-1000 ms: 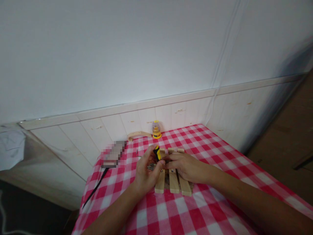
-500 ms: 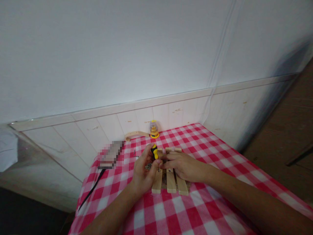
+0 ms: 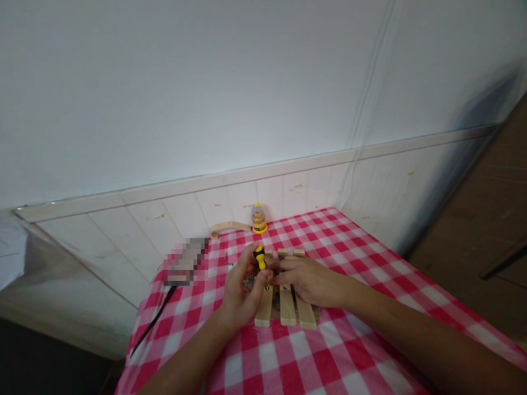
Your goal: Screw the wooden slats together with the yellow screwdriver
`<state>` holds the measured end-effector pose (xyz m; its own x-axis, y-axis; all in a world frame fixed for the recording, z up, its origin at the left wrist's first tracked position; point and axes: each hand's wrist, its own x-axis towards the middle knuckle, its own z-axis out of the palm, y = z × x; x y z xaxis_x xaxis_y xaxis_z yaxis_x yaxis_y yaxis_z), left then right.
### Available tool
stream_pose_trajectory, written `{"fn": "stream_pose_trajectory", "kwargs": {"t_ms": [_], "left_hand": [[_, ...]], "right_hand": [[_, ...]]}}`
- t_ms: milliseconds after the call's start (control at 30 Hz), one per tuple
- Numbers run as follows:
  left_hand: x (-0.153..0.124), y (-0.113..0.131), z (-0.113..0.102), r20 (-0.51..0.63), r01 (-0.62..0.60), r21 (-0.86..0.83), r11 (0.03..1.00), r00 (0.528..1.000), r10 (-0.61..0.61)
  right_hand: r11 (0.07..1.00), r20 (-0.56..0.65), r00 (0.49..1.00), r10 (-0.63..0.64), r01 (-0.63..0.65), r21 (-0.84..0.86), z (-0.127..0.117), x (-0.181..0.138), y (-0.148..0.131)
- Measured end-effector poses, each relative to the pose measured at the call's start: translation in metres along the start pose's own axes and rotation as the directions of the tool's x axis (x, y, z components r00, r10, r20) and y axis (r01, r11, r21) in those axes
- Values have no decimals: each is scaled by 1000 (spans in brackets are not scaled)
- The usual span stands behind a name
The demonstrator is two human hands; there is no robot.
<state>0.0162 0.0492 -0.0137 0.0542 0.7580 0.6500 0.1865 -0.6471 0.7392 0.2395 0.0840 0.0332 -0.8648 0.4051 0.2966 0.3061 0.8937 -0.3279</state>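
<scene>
My left hand (image 3: 241,288) is closed round a small yellow and black screwdriver (image 3: 259,257), held nearly upright over a set of pale wooden slats (image 3: 286,307). The slats lie side by side on a red and white checked tablecloth (image 3: 329,351). My right hand (image 3: 307,280) rests on top of the slats with its fingers stretched toward the screwdriver's tip, holding the wood down. The tip itself is hidden between my two hands.
At the far edge stand a small clear and yellow bit holder (image 3: 258,218) and a curved wooden piece (image 3: 226,226). A blurred grey object (image 3: 185,262) with a black cable (image 3: 150,329) lies at the left. A panelled wall (image 3: 164,219) runs right behind the table.
The camera view has shifted a little. My hands, the screwdriver and the slats keep about the same pose.
</scene>
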Motion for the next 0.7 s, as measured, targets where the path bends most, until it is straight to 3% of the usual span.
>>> {"fn": "stream_pose_trajectory", "kwargs": {"t_ms": [233, 700], "left_hand": [[0, -3, 2, -118, -80, 159, 984, 988, 99], [-5, -8, -3, -39, -43, 68, 997, 998, 46]], "right_hand": [[998, -24, 1000, 2, 0, 56, 0, 0, 0], [1000, -7, 1000, 15, -15, 25, 0, 0, -1]]}}
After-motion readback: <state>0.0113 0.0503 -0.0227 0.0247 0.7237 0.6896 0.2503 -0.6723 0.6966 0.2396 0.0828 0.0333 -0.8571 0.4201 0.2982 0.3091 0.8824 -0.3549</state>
